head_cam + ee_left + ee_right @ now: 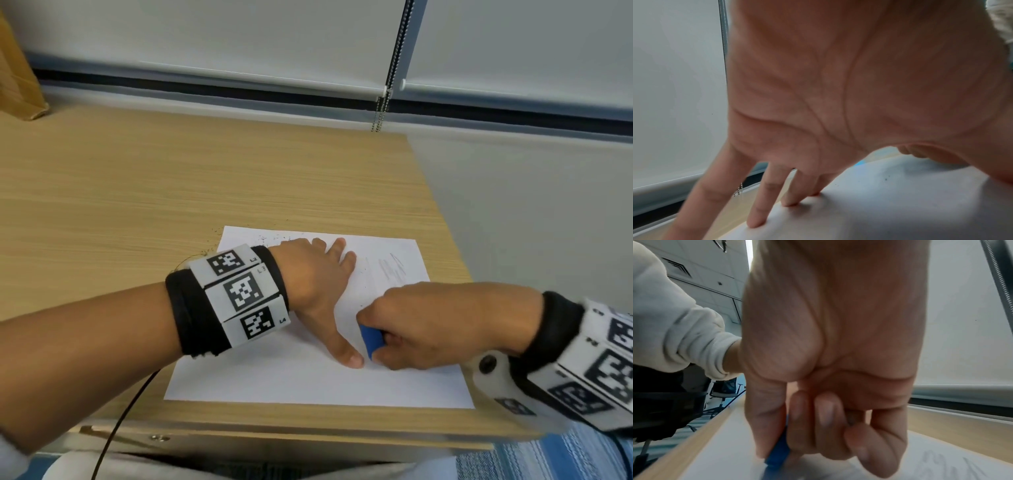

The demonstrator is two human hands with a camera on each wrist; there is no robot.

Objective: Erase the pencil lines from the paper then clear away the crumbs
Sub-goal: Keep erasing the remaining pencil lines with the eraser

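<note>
Currently the left hand [310,274] presses flat on the paper [274,380], while the right hand [428,325] pinches the blue eraser [370,339]. Rubbing hard could crease the sheet, and faint pencil lines [394,269] remain on the far right.

Paper [308,377] on table [137,178]

right hand [828,386] pinches blue eraser [777,452] | eraser on paper [725,451]

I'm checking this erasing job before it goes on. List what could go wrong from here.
1. The left hand pins only the far-left part of the paper; hard rubbing with the blue eraser might crease the unpinned near side.
2. Pencil lines remain near the far right; they could be missed.
3. Crumbs already lie on the desk, and sweeping may scatter them further.
</note>
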